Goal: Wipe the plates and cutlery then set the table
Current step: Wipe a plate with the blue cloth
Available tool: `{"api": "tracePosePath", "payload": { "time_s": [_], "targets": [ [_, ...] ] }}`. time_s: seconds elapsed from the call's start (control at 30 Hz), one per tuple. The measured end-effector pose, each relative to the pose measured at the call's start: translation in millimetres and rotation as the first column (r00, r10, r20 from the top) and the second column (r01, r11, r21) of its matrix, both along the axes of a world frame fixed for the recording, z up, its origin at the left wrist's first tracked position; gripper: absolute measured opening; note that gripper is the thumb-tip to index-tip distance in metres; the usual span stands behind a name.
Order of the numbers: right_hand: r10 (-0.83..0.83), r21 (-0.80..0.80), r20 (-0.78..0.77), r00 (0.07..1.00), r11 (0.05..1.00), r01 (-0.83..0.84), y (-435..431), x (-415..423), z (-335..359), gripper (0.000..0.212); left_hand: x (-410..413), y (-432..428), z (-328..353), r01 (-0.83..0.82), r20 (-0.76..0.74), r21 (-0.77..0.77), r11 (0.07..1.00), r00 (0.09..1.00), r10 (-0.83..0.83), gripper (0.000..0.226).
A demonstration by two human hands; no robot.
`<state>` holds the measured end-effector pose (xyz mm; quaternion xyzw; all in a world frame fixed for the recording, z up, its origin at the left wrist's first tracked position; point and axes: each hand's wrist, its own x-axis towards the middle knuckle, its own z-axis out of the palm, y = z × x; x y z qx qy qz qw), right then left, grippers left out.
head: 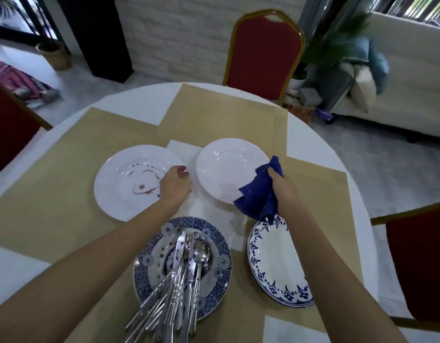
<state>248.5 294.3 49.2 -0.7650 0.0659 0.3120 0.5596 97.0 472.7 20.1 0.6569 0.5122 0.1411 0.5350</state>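
Right now the L hand [175,184] sits curled at the right rim of the stained white plate [129,184], mid-table [139,100]; can't tell if it grips. R hand [279,185] clutches a blue cloth [257,196] over the clean white plate [226,164]. Toward the table's near edge: patterned plate [222,246] w/ cutlery [181,273] piled in it, blue-rimmed plate [276,263] just right.

Both forearms extended; left hand [175,184] fingers curled; right hand [279,185] gripping cloth [257,194].
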Motion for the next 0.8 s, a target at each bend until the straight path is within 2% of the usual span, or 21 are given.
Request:
{"api": "tracePosePath", "payload": {
  "time_s": [0.1, 0.17, 0.23, 0.27, 0.33, 0.4, 0.53, 0.67, 0.8],
  "targets": [
    [0.104, 0.017, -0.005, 0.995, 0.994, -0.104, 27.4, -21.4, 4.8, 0.018, -42.4, 30.2, 2.1, -0.006, -0.067, 0.300, 0.954, 0.997, 0.028, 0.036],
    [0.171, 0.043, -0.019, 0.985, 0.984, -0.170, 49.3, -39.3, 7.0, 0.015, -71.3, 49.9, -3.1, -0.017, -0.158, 0.398, 0.917, 0.984, 0.087, 0.039],
    [0.253, 0.029, -0.040, 0.967, 0.967, -0.252, 70.2, -55.6, 9.3, 0.026, -94.0, 61.5, -10.7, 0.007, -0.317, 0.411, 0.912, 0.939, 0.135, 0.048],
    [0.295, 0.026, -0.040, 0.955, 0.955, -0.294, 80.5, -63.7, 10.4, 0.025, -103.9, 64.1, -12.2, 0.005, -0.385, 0.386, 0.922, 0.910, 0.156, 0.055],
    [0.362, -0.004, 0.023, 0.932, 0.932, -0.362, 100.8, -76.6, 8.1, 0.012, -120.0, 67.5, -15.4, -0.059, -0.427, 0.320, 0.945, 0.882, 0.199, 0.065],
    [0.431, -0.094, 0.123, 0.894, 0.902, -0.422, 118.6, -86.1, 4.3, 0.008, -130.5, 71.9, -21.5, -0.119, -0.409, 0.244, 0.962, 0.887, 0.213, 0.068],
    [0.642, -0.317, 0.225, 0.733, 0.760, -0.568, 141.8, -103.4, -3.8, 0.010, -141.8, 78.5, -35.1, -0.103, -0.285, 0.154, 0.983, 0.948, 0.144, 0.072],
    [0.641, -0.298, 0.132, 0.756, 0.753, -0.587, 156.4, -111.2, -16.2, 0.025, -143.9, 78.4, -37.0, -0.125, -0.143, 0.129, 0.984, 0.979, 0.143, 0.064],
    [0.595, -0.280, 0.122, 0.794, 0.789, -0.548, 157.0, -113.2, -20.0, 0.020, -144.3, 77.4, -34.0, -0.140, 0.011, 0.146, 0.979, 0.990, 0.140, 0.060]
  ]
}}
